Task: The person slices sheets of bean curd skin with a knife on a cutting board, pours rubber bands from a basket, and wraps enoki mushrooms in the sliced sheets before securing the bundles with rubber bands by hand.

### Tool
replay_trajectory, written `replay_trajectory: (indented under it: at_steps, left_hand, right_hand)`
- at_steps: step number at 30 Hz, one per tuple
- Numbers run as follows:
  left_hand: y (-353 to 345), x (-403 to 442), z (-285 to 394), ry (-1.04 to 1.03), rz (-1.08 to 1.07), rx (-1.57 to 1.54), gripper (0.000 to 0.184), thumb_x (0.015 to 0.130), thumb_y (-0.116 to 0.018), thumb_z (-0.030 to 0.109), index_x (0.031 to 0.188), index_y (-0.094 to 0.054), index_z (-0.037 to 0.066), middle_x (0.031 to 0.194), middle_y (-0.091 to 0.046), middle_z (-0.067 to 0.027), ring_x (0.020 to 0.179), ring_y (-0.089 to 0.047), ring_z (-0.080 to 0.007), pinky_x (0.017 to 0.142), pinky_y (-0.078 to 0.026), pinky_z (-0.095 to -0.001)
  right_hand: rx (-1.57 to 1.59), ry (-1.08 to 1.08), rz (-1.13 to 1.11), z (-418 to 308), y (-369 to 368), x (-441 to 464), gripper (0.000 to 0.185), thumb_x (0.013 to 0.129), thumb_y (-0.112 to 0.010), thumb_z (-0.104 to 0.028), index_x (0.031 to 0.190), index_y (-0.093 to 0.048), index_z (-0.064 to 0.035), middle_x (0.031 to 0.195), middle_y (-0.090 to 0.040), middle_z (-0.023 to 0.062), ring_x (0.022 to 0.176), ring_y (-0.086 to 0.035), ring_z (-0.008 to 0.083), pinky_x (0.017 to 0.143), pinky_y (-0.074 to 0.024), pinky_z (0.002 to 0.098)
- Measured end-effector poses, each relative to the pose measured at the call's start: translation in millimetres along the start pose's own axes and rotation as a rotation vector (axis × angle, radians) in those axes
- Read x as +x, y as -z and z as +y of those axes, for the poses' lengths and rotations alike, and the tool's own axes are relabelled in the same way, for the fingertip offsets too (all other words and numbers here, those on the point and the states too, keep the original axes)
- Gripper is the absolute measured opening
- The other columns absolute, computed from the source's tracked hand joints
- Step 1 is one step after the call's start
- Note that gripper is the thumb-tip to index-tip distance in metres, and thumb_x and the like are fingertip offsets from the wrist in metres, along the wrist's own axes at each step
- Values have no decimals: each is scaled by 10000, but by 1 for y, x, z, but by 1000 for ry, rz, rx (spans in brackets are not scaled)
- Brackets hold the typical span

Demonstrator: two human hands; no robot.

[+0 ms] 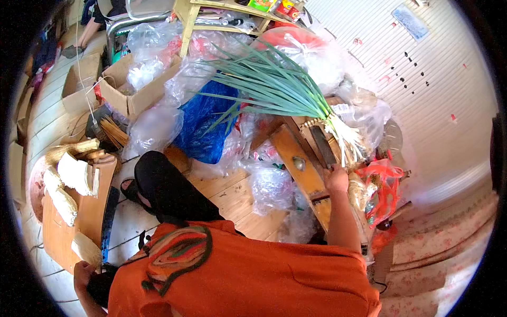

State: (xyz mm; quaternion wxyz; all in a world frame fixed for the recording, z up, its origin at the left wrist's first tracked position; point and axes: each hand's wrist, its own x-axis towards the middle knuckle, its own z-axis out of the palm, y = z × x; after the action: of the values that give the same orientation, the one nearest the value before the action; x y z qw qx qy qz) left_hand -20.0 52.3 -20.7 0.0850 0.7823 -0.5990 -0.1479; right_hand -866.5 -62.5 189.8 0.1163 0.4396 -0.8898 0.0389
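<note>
1. Head view: the right hand (336, 179) is at the right of the lap, fingers curled in, at the near end of a dark, flat, narrow strip (322, 145). Whether it grips this strip cannot be told.
2. The strip lies on a yellow-brown wooden cabinet (288, 150), tilted in the view, with a round metal knob on its face.
3. A large bunch of long green onions with white roots (285, 87) lies just beyond the strip, leaves fanning toward the upper left, roots toward the right hand.
4. The left hand (83, 273) is low at the far left, partly curled, at the near edge of a smooth brown board (79, 211); whether it holds anything cannot be told.
5. A pale, cream-coloured piece (85, 248) lies on the board just beside the left hand; more pale pieces (63, 206) lie farther up.
6. A crumpled blue plastic bag (206, 121) lies between the knees and the onion leaves, among clear plastic bags (272, 185) on the plank floor (240, 198).
7. An open cardboard box (132, 95) stands at the upper left, with clear plastic inside.
8. A red plastic bag (381, 185) lies just right of the right hand.
</note>
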Motion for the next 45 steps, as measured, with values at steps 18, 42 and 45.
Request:
replay_trajectory:
  at_steps: [18, 42, 45]
  left_hand:
    - [47, -6, 36, 381, -207, -260, 267, 752, -667, 244, 782, -642, -19, 680, -640, -125, 638, -612, -202, 623, -486, -353]
    - [30, 14, 46, 736, 257, -474, 821, 722, -728, 458, 1360, -413, 48, 1363, -451, -237, 1287, -418, -348, 1073, -345, -382]
    - [23, 35, 51, 883, 73, -529, 1104, 652, -773, 552, 1453, -237, 14, 1416, -374, -276, 1328, -371, -360, 1100, -316, -386]
  right_hand:
    - [277, 855, 214, -199, -7, 22, 254, 781, -645, -133, 1015, -630, -37, 939, -628, 172, 910, -578, 375, 814, -471, 436]
    - [277, 1605, -1337, -620, -77, -374, 321, 768, -664, -336, 929, -722, -65, 908, -703, 156, 866, -675, 296, 806, -517, 383]
    - [285, 1682, -1224, -623, -83, -380, 414, 739, -670, -313, 1041, -681, -29, 966, -690, 191, 906, -666, 318, 826, -515, 399]
